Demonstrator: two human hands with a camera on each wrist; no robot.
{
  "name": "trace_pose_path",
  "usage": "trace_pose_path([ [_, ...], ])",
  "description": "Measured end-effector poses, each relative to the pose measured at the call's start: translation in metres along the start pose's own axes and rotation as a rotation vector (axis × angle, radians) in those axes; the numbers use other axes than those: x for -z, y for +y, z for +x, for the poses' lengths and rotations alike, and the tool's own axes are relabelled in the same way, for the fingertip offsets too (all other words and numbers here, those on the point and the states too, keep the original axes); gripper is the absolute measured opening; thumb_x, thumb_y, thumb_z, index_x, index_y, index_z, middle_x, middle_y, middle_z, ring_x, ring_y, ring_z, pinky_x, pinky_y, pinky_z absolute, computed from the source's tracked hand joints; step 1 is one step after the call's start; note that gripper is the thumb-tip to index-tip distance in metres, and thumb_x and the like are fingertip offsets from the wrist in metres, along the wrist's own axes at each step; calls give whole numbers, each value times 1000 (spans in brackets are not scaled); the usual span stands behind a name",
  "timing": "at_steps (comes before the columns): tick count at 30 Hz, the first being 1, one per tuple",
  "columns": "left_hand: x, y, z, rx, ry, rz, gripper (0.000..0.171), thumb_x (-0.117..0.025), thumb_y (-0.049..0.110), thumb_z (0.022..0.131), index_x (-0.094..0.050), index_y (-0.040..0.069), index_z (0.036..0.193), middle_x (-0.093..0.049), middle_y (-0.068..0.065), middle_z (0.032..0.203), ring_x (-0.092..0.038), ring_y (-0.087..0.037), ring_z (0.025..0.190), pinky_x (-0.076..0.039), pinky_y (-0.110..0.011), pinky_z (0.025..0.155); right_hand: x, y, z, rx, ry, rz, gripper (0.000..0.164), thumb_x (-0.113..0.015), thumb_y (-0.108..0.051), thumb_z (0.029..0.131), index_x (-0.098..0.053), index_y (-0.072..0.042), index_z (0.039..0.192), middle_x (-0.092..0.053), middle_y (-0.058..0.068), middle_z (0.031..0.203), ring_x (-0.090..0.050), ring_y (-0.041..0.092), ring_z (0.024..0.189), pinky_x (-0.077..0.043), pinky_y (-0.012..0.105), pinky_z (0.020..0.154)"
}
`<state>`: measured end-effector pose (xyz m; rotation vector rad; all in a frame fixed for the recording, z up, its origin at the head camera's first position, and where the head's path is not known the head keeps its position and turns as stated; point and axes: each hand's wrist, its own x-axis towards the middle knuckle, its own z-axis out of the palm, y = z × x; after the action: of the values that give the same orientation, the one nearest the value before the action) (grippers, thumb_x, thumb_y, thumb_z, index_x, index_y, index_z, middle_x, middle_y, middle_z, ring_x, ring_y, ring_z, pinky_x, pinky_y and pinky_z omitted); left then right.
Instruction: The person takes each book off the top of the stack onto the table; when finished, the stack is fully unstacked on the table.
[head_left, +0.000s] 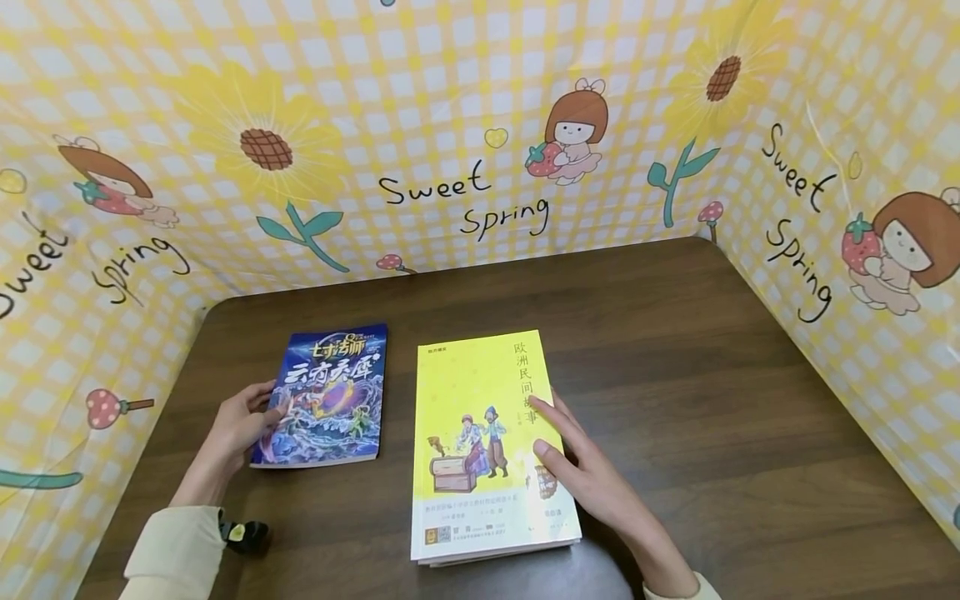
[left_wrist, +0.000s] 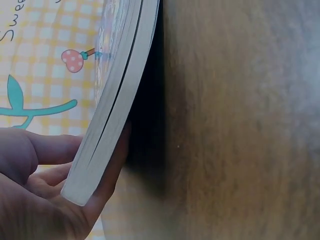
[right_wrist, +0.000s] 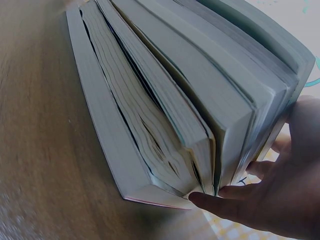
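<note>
On the left of the table lies a blue illustrated book. My left hand pinches its left edge, thumb over the cover and fingers underneath. The left wrist view shows its page edges, split by a dark line, with a shadow below. A yellow-covered book tops a stack of books in the middle. My right hand rests along the stack's right side, fingertips at the yellow cover. In the right wrist view, straight fingers touch the corners of several books of differing thickness.
A dark wooden table carries both piles. Yellow checked cloth with flower and strawberry prints stands round the back and sides. A black wrist strap is at the left sleeve.
</note>
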<state>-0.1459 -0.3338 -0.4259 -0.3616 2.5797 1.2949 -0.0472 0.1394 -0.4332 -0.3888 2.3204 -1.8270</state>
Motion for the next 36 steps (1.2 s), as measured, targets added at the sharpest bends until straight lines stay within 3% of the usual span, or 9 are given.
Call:
trace_pose_path([
  [3, -2, 1, -4, -15, -3, 33, 60, -52, 11, 99, -24, -10, 147, -32, -37, 143, -43, -40, 118, -50, -23, 72, 0, 0, 0, 1, -1, 5, 51, -53, -34, 99, -35, -39, 147, -6, -9, 161, -4, 18, 147, -14, 65, 109],
  [9, -4, 3, -6, -64, 1, 110, 58, -50, 8, 98, -24, -14, 145, -33, -39, 139, -40, -46, 120, -45, -48, 90, 0, 1, 0, 6, 1, 15, 52, -53, -33, 100, -35, -39, 148, -6, -10, 160, -3, 18, 147, -13, 65, 109],
  [14, -6, 4, -9, -94, 23, 175, 55, -50, 5, 96, -27, -17, 141, -34, -41, 134, -42, -46, 112, -40, -53, 91, 0, 1, 0, -1, -3, 14, 52, -53, -35, 99, -35, -39, 147, -5, -11, 160, -3, 17, 147, -13, 64, 109],
  [21, -9, 3, -9, -123, 62, 273, 53, -53, 5, 93, -33, -19, 136, -35, -42, 130, -36, -53, 117, -30, -64, 98, 0, 2, 0, 3, -4, 21, 52, -53, -34, 100, -35, -39, 148, -5, -11, 160, -3, 17, 147, -12, 64, 109],
  [25, -12, 2, -9, -174, 101, 396, 53, -55, 7, 91, -37, -21, 132, -37, -45, 126, -38, -60, 115, -32, -67, 96, 0, 1, 0, -6, -9, 27, 52, -53, -34, 100, -35, -39, 148, -5, -12, 160, -3, 17, 147, -13, 65, 109],
  [31, -25, 13, -19, -190, 142, 564, 50, -56, 13, 89, -44, -14, 130, -38, -44, 125, -36, -66, 108, -38, -75, 79, 0, 1, 0, 6, -5, 27, 51, -53, -33, 100, -36, -39, 147, -5, -11, 160, -3, 17, 147, -13, 64, 109],
  [33, -33, 19, -26, -240, 171, 555, 46, -57, 12, 89, -47, -13, 127, -39, -43, 124, -36, -65, 109, -37, -74, 82, 1, 1, 0, 16, -7, 24, 51, -53, -32, 100, -36, -38, 148, -5, -10, 160, -2, 18, 147, -13, 65, 109],
  [36, -47, 32, -37, -417, 230, 506, 39, -61, 5, 88, -54, -14, 121, -45, -41, 122, -41, -62, 110, -35, -70, 89, 1, 1, 0, 20, -11, 24, 51, -53, -31, 100, -36, -38, 148, -5, -11, 160, -2, 18, 147, -13, 64, 109],
])
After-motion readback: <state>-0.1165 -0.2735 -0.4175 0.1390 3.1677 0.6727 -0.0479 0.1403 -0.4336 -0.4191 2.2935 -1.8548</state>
